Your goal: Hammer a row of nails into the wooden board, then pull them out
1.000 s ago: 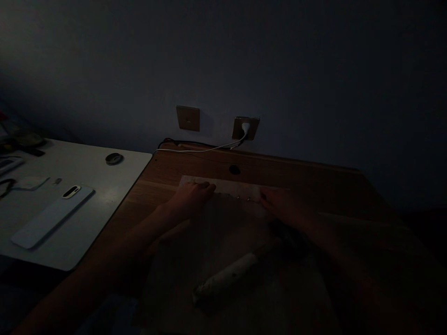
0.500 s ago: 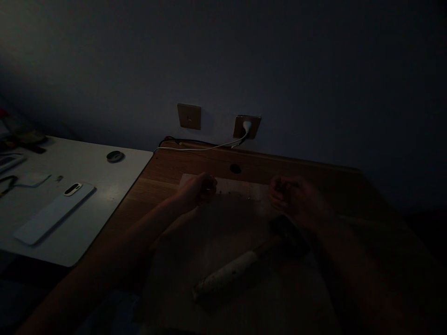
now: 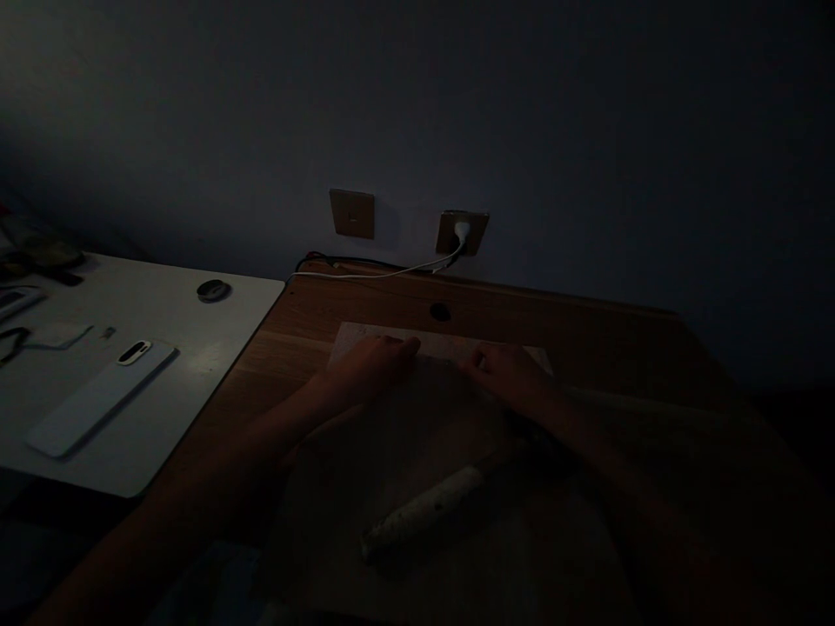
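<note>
The scene is very dark. My left hand [image 3: 386,358] is closed, fingers curled together at the far edge of a dark brown sheet [image 3: 404,443]. Opposite it my right hand [image 3: 504,369] is closed too, thumb and forefinger pinched near the same edge. What either hand holds, if anything, is too dark and small to make out. Beyond the sheet's edge a pale, speckled strip [image 3: 444,345] shows between the hands. On the sheet lies a hammer [image 3: 424,511] with a whitish wrapped handle; its dark head is partly hidden by my right forearm.
Underneath is a wooden desk [image 3: 306,309] with a round cable hole [image 3: 440,311]. Left of it, a white table [image 3: 170,417] carries a pale phone [image 3: 104,400] and a round dark item [image 3: 213,290]. A white plug [image 3: 462,231] with a cable sits in the wall socket.
My right hand has moved left and my left hand slightly right, so they are closer together. Both have come down to the sheet's far edge.
</note>
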`<control>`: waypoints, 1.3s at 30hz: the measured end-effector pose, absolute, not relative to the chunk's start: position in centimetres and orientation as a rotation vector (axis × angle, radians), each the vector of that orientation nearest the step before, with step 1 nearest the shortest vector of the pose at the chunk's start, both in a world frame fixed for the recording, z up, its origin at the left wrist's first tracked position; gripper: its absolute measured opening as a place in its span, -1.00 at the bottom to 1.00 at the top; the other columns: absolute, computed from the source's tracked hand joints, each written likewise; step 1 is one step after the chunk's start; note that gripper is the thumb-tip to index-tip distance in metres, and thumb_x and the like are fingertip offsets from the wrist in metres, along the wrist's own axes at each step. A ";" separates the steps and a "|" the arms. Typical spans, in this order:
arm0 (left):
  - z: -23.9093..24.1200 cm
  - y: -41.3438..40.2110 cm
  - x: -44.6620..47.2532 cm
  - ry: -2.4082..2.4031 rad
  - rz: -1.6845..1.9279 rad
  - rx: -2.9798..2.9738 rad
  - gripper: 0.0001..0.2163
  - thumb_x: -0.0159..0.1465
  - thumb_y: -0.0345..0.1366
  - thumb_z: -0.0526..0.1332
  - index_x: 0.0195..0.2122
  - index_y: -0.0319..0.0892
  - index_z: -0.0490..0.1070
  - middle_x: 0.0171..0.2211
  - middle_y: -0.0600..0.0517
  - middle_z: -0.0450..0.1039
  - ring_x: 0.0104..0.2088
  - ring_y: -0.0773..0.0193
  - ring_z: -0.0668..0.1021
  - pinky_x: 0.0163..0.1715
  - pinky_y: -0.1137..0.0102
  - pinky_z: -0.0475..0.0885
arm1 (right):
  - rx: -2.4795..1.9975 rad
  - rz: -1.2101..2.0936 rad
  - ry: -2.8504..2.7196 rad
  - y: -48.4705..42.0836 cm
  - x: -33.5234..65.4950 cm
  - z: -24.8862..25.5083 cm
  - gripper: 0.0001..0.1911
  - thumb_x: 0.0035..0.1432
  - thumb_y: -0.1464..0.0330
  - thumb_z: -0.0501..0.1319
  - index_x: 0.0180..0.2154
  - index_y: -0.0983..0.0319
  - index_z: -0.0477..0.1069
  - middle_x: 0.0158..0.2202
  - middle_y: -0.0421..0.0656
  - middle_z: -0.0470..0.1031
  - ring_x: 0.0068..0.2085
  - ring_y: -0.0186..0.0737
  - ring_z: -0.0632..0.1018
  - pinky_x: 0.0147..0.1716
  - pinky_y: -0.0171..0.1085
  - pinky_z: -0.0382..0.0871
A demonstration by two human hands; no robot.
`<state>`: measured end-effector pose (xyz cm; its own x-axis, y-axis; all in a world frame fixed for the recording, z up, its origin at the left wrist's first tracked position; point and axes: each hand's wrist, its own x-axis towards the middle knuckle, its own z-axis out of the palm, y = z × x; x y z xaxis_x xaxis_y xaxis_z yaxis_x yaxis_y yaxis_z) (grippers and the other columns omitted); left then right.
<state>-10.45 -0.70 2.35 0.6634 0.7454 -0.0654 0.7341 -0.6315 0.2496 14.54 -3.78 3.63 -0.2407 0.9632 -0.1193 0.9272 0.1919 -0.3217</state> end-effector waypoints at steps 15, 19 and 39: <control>3.0 0.6 -8.4 1.092 0.700 1.346 -0.70 0.29 -0.23 0.07 -0.59 -0.14 0.11 -0.63 0.18 0.00 -0.65 0.45 0.11 -0.61 0.48 -0.01 | -1.596 0.855 -1.940 -3.5 14.1 5.3 -0.91 0.15 0.31 0.21 -0.38 0.17 0.42 -0.49 -0.22 0.43 -0.47 -0.27 0.43 -0.45 -0.29 0.24; 2.8 0.5 -8.8 0.886 0.690 0.864 -0.78 0.24 -0.20 0.06 -0.52 -0.15 0.20 -0.61 0.19 0.02 -0.67 0.46 0.05 -0.67 0.52 -0.04 | -1.108 1.583 -1.082 -4.2 13.8 7.0 -0.84 0.05 0.28 0.22 -0.49 0.14 0.27 -0.58 -0.34 0.13 -0.61 -0.39 0.15 -0.65 -0.37 0.01; 2.3 0.0 -8.4 1.181 0.211 2.555 -0.82 0.37 -0.27 0.17 -0.09 -0.19 0.49 -0.28 -0.09 0.60 -0.29 0.12 0.62 -0.36 0.37 0.35 | -1.854 0.459 -2.476 -3.2 11.7 4.3 -0.80 0.36 0.32 0.11 -0.18 0.23 0.49 -0.19 -0.02 0.65 -0.13 -0.08 0.63 -0.23 -0.26 0.32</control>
